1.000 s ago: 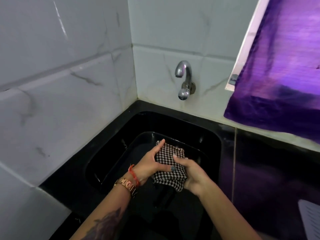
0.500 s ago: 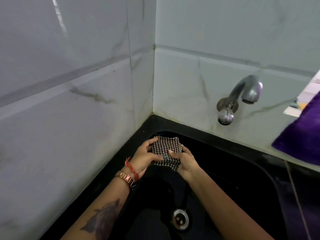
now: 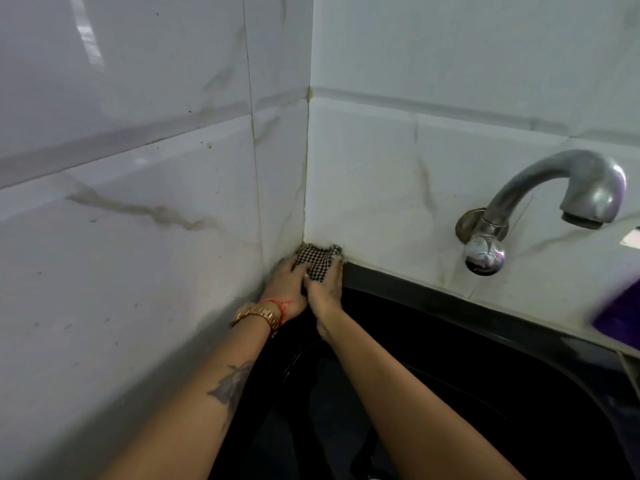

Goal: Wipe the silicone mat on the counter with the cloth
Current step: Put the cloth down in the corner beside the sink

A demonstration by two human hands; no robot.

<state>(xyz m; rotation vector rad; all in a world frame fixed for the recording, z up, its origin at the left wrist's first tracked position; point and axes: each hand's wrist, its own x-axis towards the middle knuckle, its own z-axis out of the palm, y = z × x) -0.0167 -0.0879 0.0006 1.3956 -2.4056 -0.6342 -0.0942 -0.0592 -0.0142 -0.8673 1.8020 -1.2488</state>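
Both hands pressed together on the cloth (image 3: 320, 261) in the wall corner, near frame centre. Left hand (image 3: 287, 284) at the cloth's 8 o'clock, fingers curled over its left edge; right hand (image 3: 325, 289) at its 6 o'clock, fingers closed over its lower right part. Gripped from both sides, with only the upper portion showing above the knuckles at 12 o'clock. Top edge touching, or nearly touching, the tiles (image 3: 381, 188) where the two walls meet; cannot tell which. Held at the back left corner of the black sink (image 3: 485, 358), at rim level.

Small black-and-white check weave, bunched and crumpled, with a ragged upper outline. Wet or dry: cannot tell.

Gold watch (image 3: 258, 315) and a red thread (image 3: 282, 306) on the left wrist, a tattoo (image 3: 230, 384) further down that forearm. Metal tap (image 3: 540, 206) on the wall at 3 o'clock from the cloth, well apart, spout pointing right. Purple fabric (image 3: 620, 313) at the right edge, blurred.
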